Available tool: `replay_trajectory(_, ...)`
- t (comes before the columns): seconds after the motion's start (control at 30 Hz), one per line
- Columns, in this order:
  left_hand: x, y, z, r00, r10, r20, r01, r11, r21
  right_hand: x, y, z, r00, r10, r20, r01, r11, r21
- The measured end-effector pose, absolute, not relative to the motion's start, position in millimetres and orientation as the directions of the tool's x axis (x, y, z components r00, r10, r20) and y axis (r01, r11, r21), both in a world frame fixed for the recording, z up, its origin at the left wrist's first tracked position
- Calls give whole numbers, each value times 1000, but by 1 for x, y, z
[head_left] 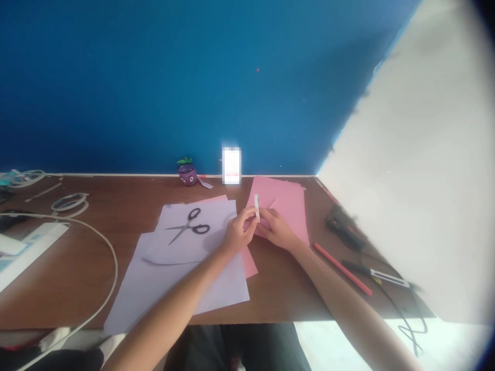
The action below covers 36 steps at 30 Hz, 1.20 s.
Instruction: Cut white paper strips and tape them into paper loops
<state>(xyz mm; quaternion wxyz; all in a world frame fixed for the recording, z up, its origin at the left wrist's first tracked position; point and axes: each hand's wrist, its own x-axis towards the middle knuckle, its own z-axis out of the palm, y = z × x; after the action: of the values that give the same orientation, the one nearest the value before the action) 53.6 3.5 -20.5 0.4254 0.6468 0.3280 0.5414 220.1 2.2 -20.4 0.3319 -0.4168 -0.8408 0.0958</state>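
Observation:
Over the middle of the desk, my left hand point(236, 236) pinches a small, narrow white piece point(257, 205), held upright; whether it is folded paper cannot be made out. My right hand point(279, 230) is closed against the same piece from the other side, its fingertips partly hidden. Beneath and behind my right hand lie pink sheets point(288, 198). White sheets point(154, 278) overlap to the left of my hands, with another pink corner point(249, 264) poking out under them. Black-handled scissors point(188, 225) rest on the white paper, blades apart.
A lit, pixelated screen point(231, 166) and a purple pot-like figure point(187, 175) stand by the blue wall. To the right are a red stick point(342, 269), a black-handled tool point(381, 274) and a dark corded device point(344, 226). A white cable point(113, 252) loops at left.

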Motion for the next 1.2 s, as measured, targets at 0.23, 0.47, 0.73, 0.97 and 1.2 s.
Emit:
replay_trajectory(0.23,53,11,-29,179,891,418,-6,-424,906,222,4,-24,-481,766,428,649,639,-414)
replay_trajectory(0.47,55,11,-27,158,916,368,-63,-362,930,224,7,-29,-508,745,432,712,646,-276)
replay_trajectory(0.73,56,13,-30,223,845,486,80,-512,855,229,10,-30,-509,727,461,746,640,-184)
replay_trajectory(0.97,55,12,-32,181,838,515,195,-543,816,226,9,-29,-506,729,461,731,646,-218)
replay_trajectory(1.2,56,16,-37,163,832,530,181,-553,813,225,9,-32,-508,744,435,758,626,-186)
